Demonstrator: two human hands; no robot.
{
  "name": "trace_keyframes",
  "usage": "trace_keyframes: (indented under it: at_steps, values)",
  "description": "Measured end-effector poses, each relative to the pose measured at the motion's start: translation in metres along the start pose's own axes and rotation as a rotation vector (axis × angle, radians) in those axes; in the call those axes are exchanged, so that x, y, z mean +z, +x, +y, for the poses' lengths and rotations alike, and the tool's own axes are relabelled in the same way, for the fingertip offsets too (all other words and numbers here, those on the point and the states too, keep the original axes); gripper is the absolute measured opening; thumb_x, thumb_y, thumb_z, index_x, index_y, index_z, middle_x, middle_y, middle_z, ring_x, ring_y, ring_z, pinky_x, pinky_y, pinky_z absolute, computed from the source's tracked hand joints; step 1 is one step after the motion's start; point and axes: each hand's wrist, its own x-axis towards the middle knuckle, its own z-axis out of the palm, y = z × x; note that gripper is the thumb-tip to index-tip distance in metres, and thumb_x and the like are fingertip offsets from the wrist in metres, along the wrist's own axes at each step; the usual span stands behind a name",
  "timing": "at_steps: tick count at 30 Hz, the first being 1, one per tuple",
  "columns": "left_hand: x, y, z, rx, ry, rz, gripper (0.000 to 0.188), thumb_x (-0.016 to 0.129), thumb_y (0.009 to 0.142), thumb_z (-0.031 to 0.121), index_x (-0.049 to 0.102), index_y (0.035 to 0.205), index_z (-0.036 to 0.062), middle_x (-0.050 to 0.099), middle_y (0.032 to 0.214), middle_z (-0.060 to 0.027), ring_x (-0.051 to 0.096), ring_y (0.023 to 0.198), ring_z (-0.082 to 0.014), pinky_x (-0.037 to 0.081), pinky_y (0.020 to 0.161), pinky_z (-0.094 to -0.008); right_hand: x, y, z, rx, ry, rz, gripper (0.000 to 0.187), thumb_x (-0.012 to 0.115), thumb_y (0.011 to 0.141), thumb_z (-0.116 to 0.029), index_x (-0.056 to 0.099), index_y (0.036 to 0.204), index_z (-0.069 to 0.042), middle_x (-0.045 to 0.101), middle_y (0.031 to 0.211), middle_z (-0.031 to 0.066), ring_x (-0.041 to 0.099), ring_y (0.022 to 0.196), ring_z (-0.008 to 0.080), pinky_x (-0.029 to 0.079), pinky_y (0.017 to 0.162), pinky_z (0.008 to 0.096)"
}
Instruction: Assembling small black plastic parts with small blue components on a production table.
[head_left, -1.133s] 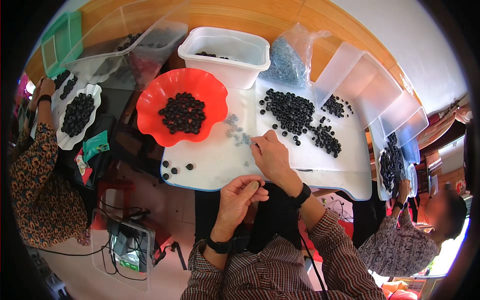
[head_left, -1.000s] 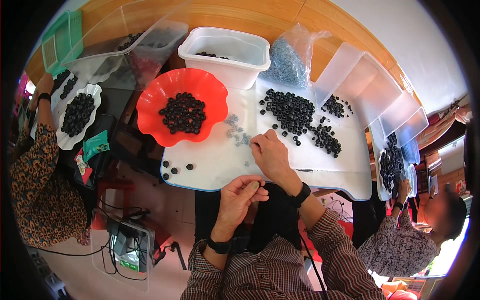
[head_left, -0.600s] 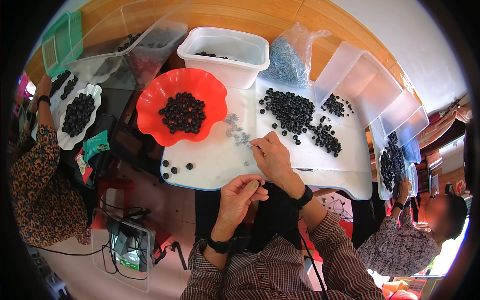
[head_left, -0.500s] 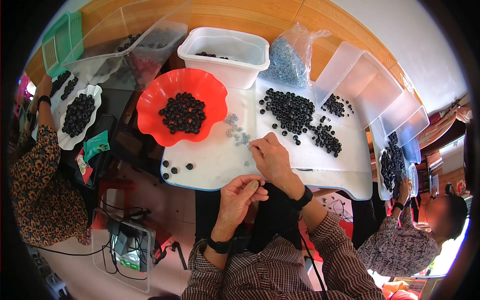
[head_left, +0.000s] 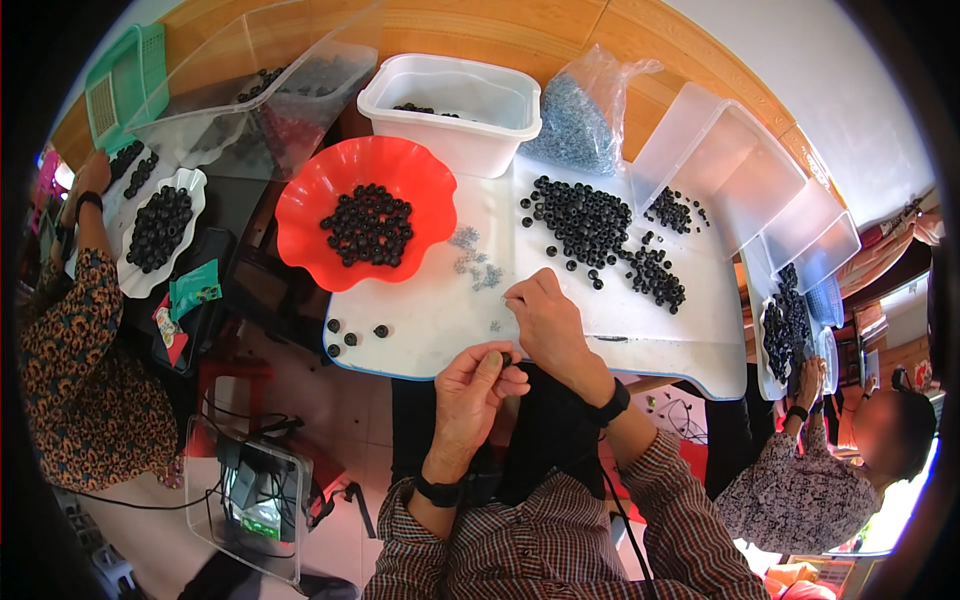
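Pinching a small black bead in our left hand at the white table near edge, we are pressing our right hand fingertips together beside scattered tiny metal parts.

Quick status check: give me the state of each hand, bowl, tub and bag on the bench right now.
left hand: pinching a small black ring at the tray edge
right hand: fingers curled, resting on the white tray
red bowl: upright, part-filled with black rings
white tub: open, nearly empty
clear bag: open-topped, full of small grey parts
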Motion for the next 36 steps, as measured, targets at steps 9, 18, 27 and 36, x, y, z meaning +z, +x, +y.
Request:
trace_keyframes:
  at_steps: [9, 18, 27, 36]
  values:
    - [0.005, 0.004, 0.0, 0.026, -0.093, 0.057, 0.022, 0.054, 0.098, 0.012, 0.061, 0.112, -0.0034, 0.066, 0.091, -0.0094, 0.062, 0.072, -0.0116, 0.055, 0.063, -0.025, -0.043, -0.037, -0.02, -0.052, 0.331, -0.008, 0.007, 0.06, 0.086, -0.002, 0.061, 0.093, -0.001, 0.053, 0.091, 0.0138, 0.059, 0.075, 0.0313, 0.049, 0.063, 0.0379]
    - [0.011, 0.002, -0.007, 0.039, 0.0, 0.107, 0.022, 0.055, 0.098, 0.014, 0.061, 0.11, -0.0041, 0.066, 0.081, -0.0072, 0.064, 0.066, -0.0114, 0.057, 0.06, -0.0233, -0.047, -0.05, -0.026, -0.11, 0.339, -0.023, 0.009, 0.061, 0.086, -0.003, 0.06, 0.095, -0.002, 0.052, 0.091, 0.0125, 0.061, 0.07, 0.0318, 0.052, 0.058, 0.0401]
    - [0.016, -0.002, -0.012, 0.077, 0.262, 0.153, 0.019, 0.056, 0.098, 0.012, 0.062, 0.109, -0.0022, 0.066, 0.08, -0.0066, 0.063, 0.064, -0.0099, 0.046, 0.052, -0.0177, -0.057, -0.051, -0.024, -0.117, 0.222, -0.124, 0.009, 0.061, 0.088, -0.009, 0.06, 0.094, -0.002, 0.049, 0.091, 0.0109, 0.06, 0.07, 0.0316, 0.05, 0.055, 0.0414]
    - [0.009, 0.0, -0.011, -0.024, 0.198, 0.037, 0.019, 0.054, 0.098, 0.011, 0.062, 0.109, -0.0021, 0.067, 0.082, -0.0069, 0.064, 0.066, -0.0107, 0.051, 0.055, -0.0201, -0.055, -0.052, -0.016, -0.121, 0.281, -0.088, 0.011, 0.063, 0.087, -0.009, 0.062, 0.093, 0.001, 0.057, 0.085, 0.0107, 0.061, 0.066, 0.0273, 0.051, 0.056, 0.0377]
